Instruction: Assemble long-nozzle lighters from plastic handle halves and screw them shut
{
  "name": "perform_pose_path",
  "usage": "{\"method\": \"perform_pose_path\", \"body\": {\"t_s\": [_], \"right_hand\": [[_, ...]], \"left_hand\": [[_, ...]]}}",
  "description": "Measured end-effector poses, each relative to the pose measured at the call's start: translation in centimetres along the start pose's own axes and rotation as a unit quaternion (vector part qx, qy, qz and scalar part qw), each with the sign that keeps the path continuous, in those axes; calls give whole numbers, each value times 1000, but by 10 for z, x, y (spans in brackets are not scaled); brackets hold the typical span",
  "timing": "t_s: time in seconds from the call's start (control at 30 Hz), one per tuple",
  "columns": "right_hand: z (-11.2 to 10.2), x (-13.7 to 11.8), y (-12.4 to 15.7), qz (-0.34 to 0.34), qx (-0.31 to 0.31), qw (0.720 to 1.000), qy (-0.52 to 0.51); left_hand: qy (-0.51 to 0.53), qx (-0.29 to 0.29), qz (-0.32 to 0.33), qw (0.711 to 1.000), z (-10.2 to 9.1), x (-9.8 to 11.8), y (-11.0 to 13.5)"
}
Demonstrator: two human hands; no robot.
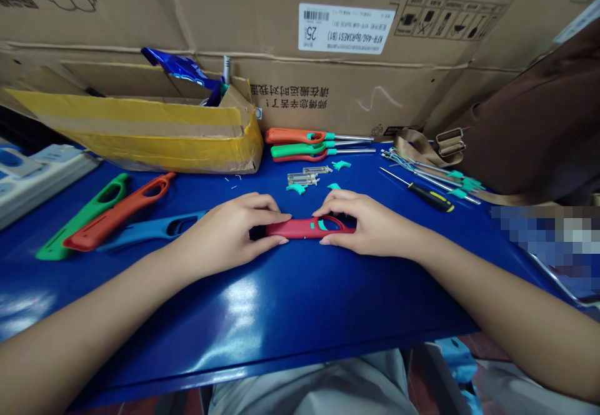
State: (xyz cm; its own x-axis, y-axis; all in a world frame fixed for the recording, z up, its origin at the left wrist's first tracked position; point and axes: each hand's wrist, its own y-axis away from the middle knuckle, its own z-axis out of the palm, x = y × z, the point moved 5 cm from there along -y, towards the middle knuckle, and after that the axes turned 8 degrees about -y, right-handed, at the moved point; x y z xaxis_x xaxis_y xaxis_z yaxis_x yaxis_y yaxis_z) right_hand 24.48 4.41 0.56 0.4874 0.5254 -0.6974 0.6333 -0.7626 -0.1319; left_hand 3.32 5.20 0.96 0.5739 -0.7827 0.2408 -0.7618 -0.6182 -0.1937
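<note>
Both hands grip a red lighter body (pixel 300 228) just above the blue tabletop (pixel 290 302). My left hand (pixel 239 230) pinches its left end between thumb and fingers. At the other end, my right hand (pixel 370 221) is closed around the looped part, where a teal trigger (pixel 322 224) shows in the opening. Behind the hands lie clear fuel tanks (pixel 302 179) and loose teal triggers (pixel 295 188). A blue lighter shell (pixel 154 230) lies left of my left hand, partly hidden by it.
Green (pixel 84 221) and orange (pixel 122 212) shells lie at left. Several long-nosed lighters (pixel 300 135) rest by the cardboard wall (pixel 210 15), near a yellow-taped box (pixel 187 146). A screwdriver (pixel 429 196) and metal tubes with wires (pixel 435 174) lie at right, beside a brown bag (pixel 529 115).
</note>
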Motion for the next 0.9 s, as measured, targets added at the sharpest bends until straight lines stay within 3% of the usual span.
{"method": "perform_pose_path", "body": {"t_s": [0.3, 0.67, 0.9], "right_hand": [[1, -6, 5, -37, -56, 994, 91], [0, -3, 4, -74, -71, 992, 72], [-2, -2, 2, -54, -62, 994, 79]], "left_hand": [[-211, 14, 65, 975, 2, 22, 5], [-105, 52, 56, 992, 4, 16, 5], [-63, 103, 37, 992, 0, 15, 5]]}}
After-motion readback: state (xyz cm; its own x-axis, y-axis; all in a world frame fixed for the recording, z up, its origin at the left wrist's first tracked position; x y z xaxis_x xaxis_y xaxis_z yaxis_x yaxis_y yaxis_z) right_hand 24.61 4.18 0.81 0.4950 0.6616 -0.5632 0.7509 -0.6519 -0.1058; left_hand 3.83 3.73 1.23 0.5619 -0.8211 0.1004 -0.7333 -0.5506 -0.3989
